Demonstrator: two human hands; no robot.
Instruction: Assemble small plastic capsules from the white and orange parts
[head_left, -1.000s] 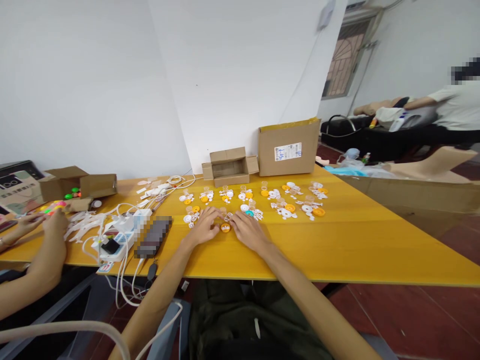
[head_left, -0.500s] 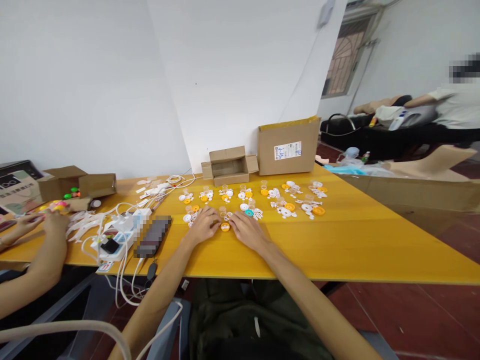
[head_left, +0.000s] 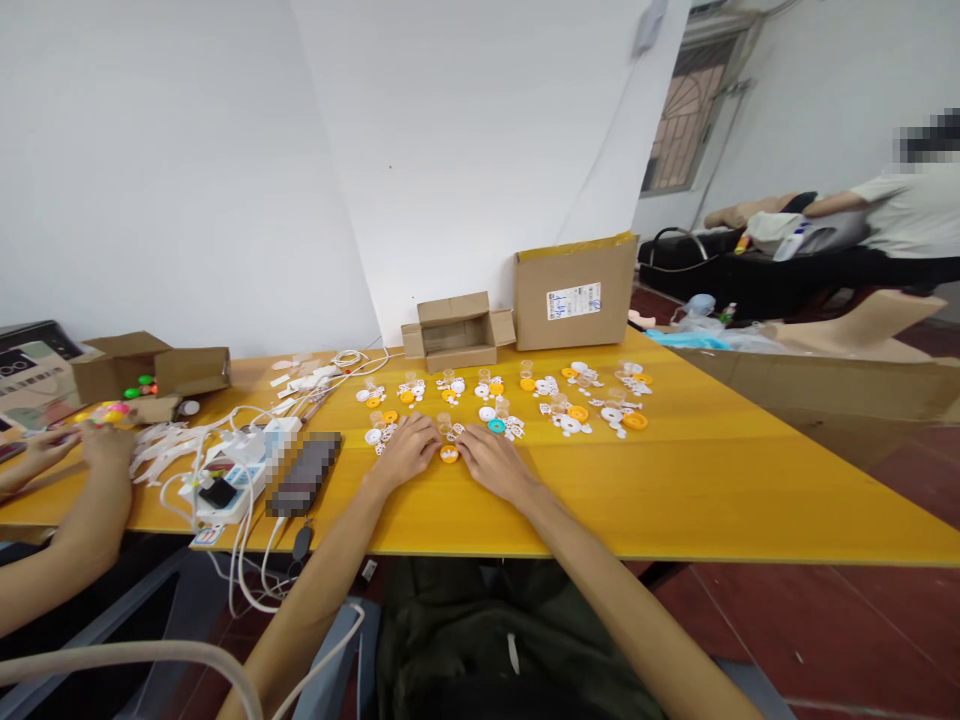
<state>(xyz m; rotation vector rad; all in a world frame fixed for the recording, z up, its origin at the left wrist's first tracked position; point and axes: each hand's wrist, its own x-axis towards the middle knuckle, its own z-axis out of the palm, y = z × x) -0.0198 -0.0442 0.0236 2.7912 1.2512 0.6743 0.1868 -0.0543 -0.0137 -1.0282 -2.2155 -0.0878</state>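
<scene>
A small round orange piece (head_left: 448, 455) with white parts in it lies on the table between my two hands. My left hand (head_left: 407, 452) is at its left edge, fingers curled inward and closed. On the other side my right hand (head_left: 491, 460) has its fingers bent and drawn together close to the piece. What either set of fingertips pinches is too small and hidden to make out. Just beyond my hands are a clear cup (head_left: 444, 421) and small white perforated pieces (head_left: 455, 432). A teal disc (head_left: 496, 426) is beyond my right hand.
Several piles of white and orange wheels (head_left: 577, 412) with clear cups spread across the table (head_left: 675, 490). An open carton (head_left: 461, 353) and a closed box (head_left: 574, 295) stand behind. To the left are a phone (head_left: 306, 472), a power strip (head_left: 244, 475) with cables, and a co-worker's hands (head_left: 105, 445).
</scene>
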